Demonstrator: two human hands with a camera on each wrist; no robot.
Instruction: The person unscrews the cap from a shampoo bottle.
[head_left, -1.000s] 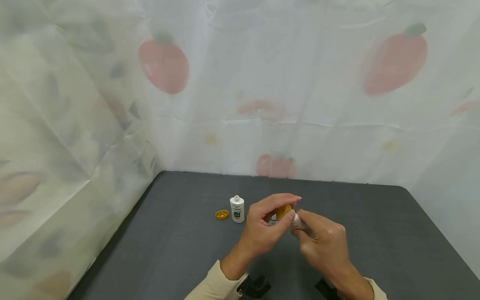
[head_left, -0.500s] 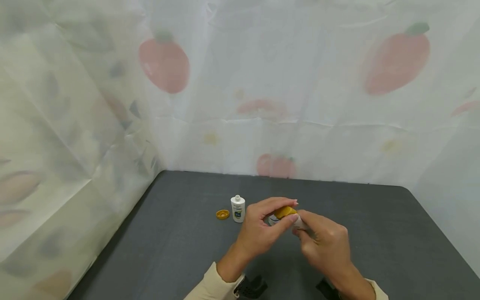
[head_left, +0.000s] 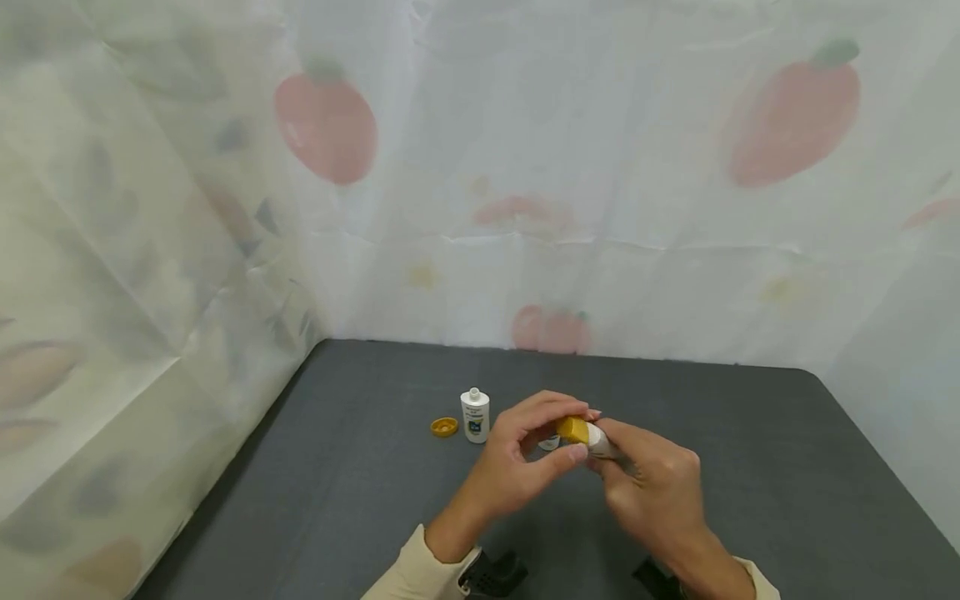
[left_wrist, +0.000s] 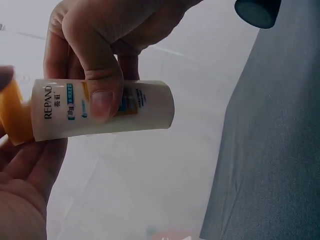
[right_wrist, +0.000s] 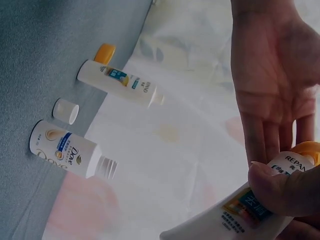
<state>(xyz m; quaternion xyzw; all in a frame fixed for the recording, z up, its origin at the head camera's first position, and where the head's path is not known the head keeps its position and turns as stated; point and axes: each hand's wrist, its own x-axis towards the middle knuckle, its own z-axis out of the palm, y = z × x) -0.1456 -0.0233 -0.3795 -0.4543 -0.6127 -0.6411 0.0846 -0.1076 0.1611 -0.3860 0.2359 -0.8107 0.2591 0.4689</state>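
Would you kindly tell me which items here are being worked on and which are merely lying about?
In hand:
- REPAND bottle, gripped by right hand
- orange cap, pinched by left hand

Lying about:
- open white bottle
- loose orange cap
- Dove bottle
- white cap

We count three small white bottles: one in our hands [head_left: 600, 439] and two standing on the bench, [right_wrist: 119, 81] and [right_wrist: 70, 148]. There are two yellow caps, [head_left: 444, 427] and [head_left: 572, 429], one white cap [right_wrist: 66, 110], and two hands.
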